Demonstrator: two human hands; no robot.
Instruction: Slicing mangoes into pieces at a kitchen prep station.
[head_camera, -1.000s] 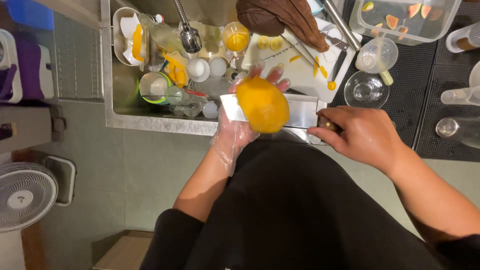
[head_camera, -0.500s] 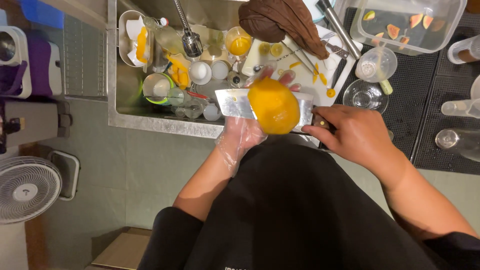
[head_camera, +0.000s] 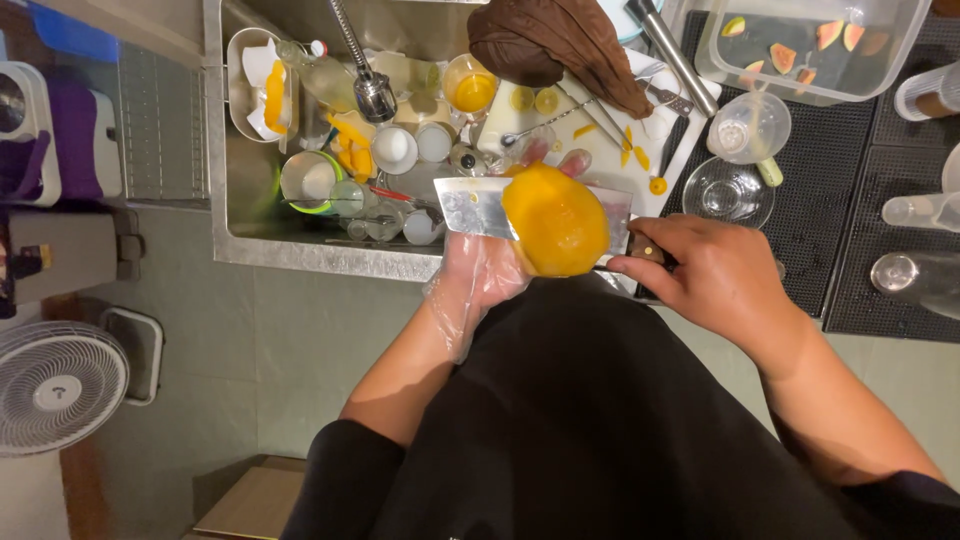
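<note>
My left hand (head_camera: 480, 270), in a clear plastic glove, cradles a peeled orange-yellow mango (head_camera: 556, 220) from below, over the sink's front edge. My right hand (head_camera: 715, 275) is bare and grips the dark handle of a broad cleaver (head_camera: 472, 208). The steel blade lies flat behind the mango, and the fruit hides its middle. Its tip points left over the sink.
A steel sink (head_camera: 300, 255) holds several cups, a bottle and peel scraps under a tap (head_camera: 372, 92). A white cutting board (head_camera: 610, 140) lies beyond, with a brown cloth (head_camera: 560, 40). Glass bowl (head_camera: 728, 192), measuring cup (head_camera: 748, 128) and clear tub (head_camera: 810, 45) stand on black mats at right.
The mango and cleaver have shifted right and slightly up. The blade has turned flatter behind the fruit. Both hands kept their grip.
</note>
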